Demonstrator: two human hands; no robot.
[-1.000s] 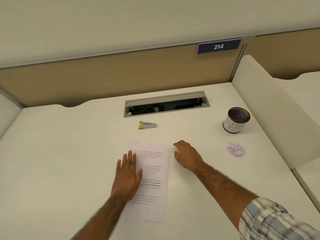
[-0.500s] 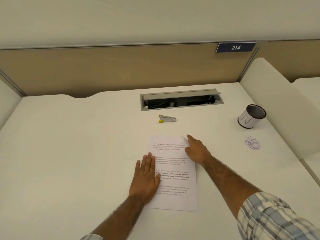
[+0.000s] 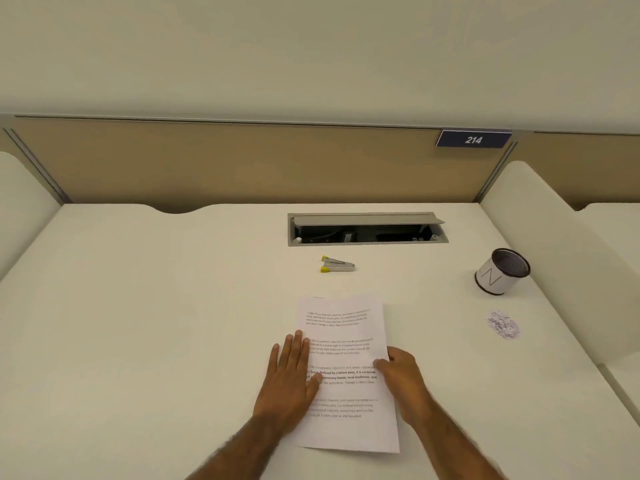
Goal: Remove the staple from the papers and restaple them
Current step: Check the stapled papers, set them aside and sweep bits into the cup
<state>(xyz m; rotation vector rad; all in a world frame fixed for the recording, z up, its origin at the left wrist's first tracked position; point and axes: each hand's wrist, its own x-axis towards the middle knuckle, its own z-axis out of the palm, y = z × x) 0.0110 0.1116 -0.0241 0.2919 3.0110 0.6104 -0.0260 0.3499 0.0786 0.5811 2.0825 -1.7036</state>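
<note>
A stack of printed white papers (image 3: 349, 327) lies on the white desk (image 3: 156, 323) in front of me. My left hand (image 3: 289, 382) rests flat on the papers' left edge, fingers straight. At the middle of the right edge my right hand (image 3: 403, 375) pinches the papers, thumb on top. The top end of the sheets looks slightly raised. A small silver stapler with yellow ends (image 3: 337, 265) lies beyond the papers, apart from both hands. No staple can be made out on the papers.
An open grey cable tray (image 3: 367, 229) is set into the desk behind the stapler. At the right stand a mesh cup with a white label (image 3: 502, 271) and a small heap of scraps (image 3: 504, 324). A white divider (image 3: 554, 258) borders the desk's right side.
My right hand slid from the papers' top right corner down to the middle of the right edge and took hold of it. The left hand stayed flat on the papers.
</note>
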